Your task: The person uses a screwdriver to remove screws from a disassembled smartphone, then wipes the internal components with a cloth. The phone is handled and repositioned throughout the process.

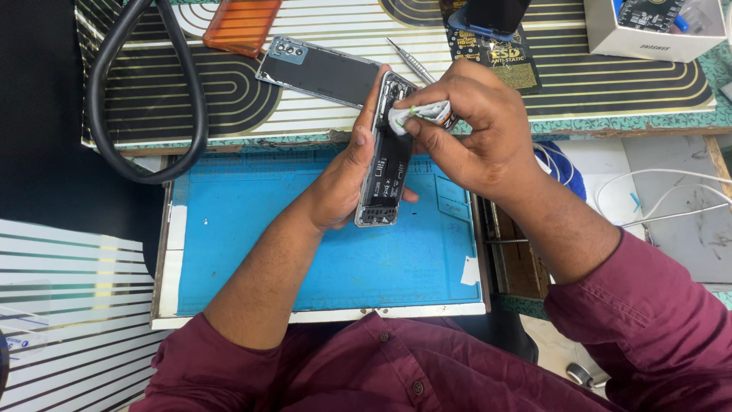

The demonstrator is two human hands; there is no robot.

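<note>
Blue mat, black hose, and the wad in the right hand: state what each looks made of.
Blue mat: likely silicone or rubber, matte, with moulded compartments. Black hose: apparently rubber or soft plastic, smooth with a slight sheen, bent in a loop. Wad pinched by the right hand: soft crumpled cloth or tissue, white; cannot tell which.

matt blue rubbery mat (pixel 320 252), glossy phone back cover (pixel 324 72)
</note>
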